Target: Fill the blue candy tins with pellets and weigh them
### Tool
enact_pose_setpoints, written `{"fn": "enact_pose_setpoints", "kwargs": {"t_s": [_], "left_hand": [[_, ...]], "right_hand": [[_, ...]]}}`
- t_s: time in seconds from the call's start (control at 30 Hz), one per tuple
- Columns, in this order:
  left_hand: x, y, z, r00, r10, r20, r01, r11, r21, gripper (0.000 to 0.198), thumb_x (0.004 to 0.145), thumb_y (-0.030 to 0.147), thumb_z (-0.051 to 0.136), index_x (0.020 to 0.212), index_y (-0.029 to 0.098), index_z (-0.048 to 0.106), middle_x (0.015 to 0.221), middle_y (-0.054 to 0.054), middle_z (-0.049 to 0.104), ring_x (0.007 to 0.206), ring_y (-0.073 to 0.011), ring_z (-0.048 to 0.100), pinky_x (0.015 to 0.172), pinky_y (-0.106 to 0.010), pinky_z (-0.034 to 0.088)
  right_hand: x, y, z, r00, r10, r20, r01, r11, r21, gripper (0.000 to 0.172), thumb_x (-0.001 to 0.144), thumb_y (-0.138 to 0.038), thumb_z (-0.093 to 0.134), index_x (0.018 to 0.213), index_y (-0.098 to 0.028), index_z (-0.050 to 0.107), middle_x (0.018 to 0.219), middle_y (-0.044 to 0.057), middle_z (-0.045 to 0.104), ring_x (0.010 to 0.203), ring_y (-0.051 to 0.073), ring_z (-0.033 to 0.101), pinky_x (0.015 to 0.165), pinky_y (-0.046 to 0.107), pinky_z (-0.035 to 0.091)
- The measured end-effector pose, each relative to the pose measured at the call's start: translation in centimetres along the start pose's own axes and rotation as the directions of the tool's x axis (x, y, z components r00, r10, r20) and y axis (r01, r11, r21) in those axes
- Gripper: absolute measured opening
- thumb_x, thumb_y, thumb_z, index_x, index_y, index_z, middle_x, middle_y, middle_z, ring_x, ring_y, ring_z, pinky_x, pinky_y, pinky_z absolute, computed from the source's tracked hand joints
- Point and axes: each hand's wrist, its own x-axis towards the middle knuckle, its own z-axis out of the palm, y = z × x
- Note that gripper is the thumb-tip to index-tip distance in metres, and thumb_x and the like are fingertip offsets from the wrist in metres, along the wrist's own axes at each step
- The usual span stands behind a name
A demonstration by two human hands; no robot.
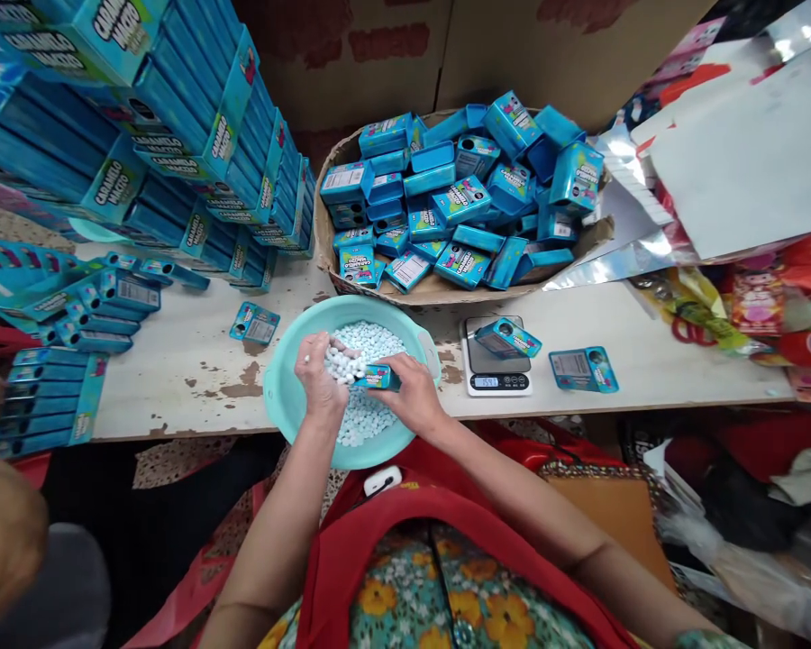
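Over a turquoise basin [280, 406] of small white candies [371, 335], my left hand [321, 374] is cupped around a heap of the candies [344, 363]. My right hand [415, 389] grips a small blue candy tin [378, 377], tilted with its end against that heap. Right of the basin, a kitchen scale [500, 383] bears another blue tin [508, 338]; its display seems to read 154.1. One blue tin [585, 370] lies on the table right of the scale, and another blue tin [254, 323] lies left of the basin.
A cut-down cardboard box [324, 243] behind the basin holds many blue tins. Stacked display boxes [223, 135] rise at the left. Another person's arm [4, 523] shows at the left edge. Wrappers and red scissors [691, 332] lie at the right.
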Motion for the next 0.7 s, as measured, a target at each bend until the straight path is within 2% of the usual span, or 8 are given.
{"fn": "enact_pose_setpoints", "kwargs": {"t_s": [0.1,0.2,0.33,0.53,0.7], "left_hand": [[0.1,-0.1,0.6,0.999,0.034,-0.014,-0.033,0.998,0.059,0.025,0.073,0.035,0.065,0.075,0.018,0.048,0.06,0.006,0.051,0.043,-0.0071,0.049,0.054,-0.024,0.048],[-0.1,-0.3,1.1,0.995,0.092,0.028,-0.094,0.991,0.09,0.025,0.074,0.037,0.064,0.073,0.018,0.048,0.06,0.005,0.052,0.046,-0.0094,0.054,0.051,-0.023,0.046],[-0.3,0.0,1.6,0.997,0.042,0.061,-0.046,0.996,0.073,0.026,0.076,0.037,0.063,0.068,0.017,0.049,0.052,0.005,0.048,0.047,-0.0098,0.052,0.051,-0.023,0.045],[-0.1,0.7,2.3,1.0,-0.004,0.031,0.002,0.999,0.048,0.026,0.072,0.036,0.067,0.068,0.017,0.05,0.058,0.004,0.05,0.051,-0.0101,0.052,0.048,-0.022,0.043],[0.1,0.5,2.5,0.998,0.033,0.061,-0.038,0.995,0.087,0.028,0.073,0.036,0.066,0.065,0.017,0.047,0.055,0.005,0.048,0.05,-0.0097,0.051,0.05,-0.023,0.044]], "right_hand": [[0.3,0.1,-0.3,0.999,0.037,0.009,-0.037,0.999,-0.037,0.035,0.07,-0.03,0.077,0.102,-0.023,0.062,0.099,0.004,0.065,0.098,0.025,0.057,0.081,0.037,0.041],[0.5,0.0,-0.5,0.999,0.051,0.017,-0.05,0.997,-0.054,0.036,0.068,-0.028,0.078,0.101,-0.023,0.063,0.097,0.004,0.064,0.096,0.025,0.057,0.082,0.036,0.042],[0.7,-0.3,-1.0,0.999,0.043,0.014,-0.043,0.999,-0.007,0.036,0.068,-0.025,0.078,0.1,-0.023,0.063,0.095,0.004,0.064,0.095,0.024,0.057,0.081,0.035,0.043],[1.3,-0.4,-1.4,0.999,0.04,0.01,-0.04,0.998,0.039,0.038,0.066,-0.024,0.079,0.101,-0.022,0.064,0.096,0.004,0.063,0.095,0.023,0.057,0.083,0.035,0.044],[1.4,-0.4,-1.6,0.999,0.04,-0.01,-0.04,0.998,0.049,0.036,0.067,-0.023,0.078,0.1,-0.023,0.064,0.096,0.003,0.063,0.095,0.023,0.056,0.083,0.035,0.044]]}}
